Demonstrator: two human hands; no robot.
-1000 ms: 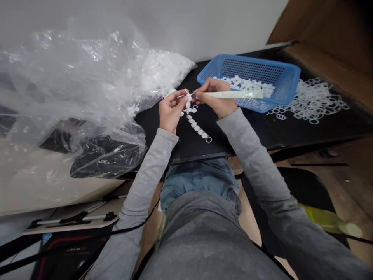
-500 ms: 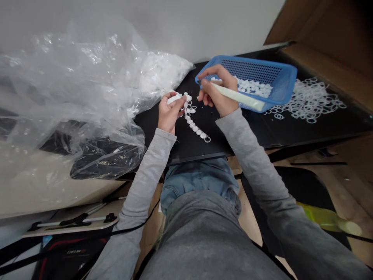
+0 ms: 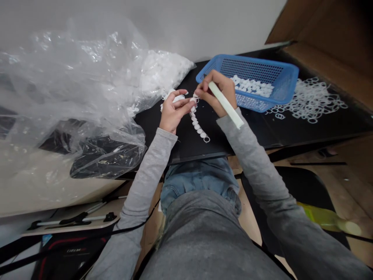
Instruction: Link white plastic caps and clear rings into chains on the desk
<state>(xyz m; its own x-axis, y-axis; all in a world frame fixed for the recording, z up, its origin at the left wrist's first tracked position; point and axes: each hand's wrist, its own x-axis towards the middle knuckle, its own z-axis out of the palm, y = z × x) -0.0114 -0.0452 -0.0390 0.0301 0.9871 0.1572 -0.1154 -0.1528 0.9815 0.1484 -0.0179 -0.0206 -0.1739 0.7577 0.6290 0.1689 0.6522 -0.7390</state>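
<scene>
So, both hands work close together above a black surface [image 3: 256, 132], just over the top of a string of small white plastic caps [image 3: 197, 124]. That string runs down the surface toward the lap, ending in an open ring, and its upper end rises to the fingertips. The left hand [image 3: 173, 111] has its fingers [image 3: 186, 104] stretched toward the right hand, with a white piece lying against them; I cannot tell whether they are clamped on it or only touching. The right hand [image 3: 214, 93] has its fingers [image 3: 220, 83] curled together and clamped on a pale green-white rod [image 3: 225, 104], which slants down across the wrist toward the sleeve.

Just beyond the right hand sits a blue mesh basket [image 3: 256, 66], tilted on the surface and holding a heap of white caps [image 3: 252, 86]. Loose white rings [image 3: 307, 103] are spread to its right. To the left, a clear plastic bag [image 3: 72, 77] slumps beside a bulging bag of white pieces [image 3: 161, 76], close to the left hand. Below the surface's edge are the person's denim-clad legs [image 3: 198, 182].
</scene>
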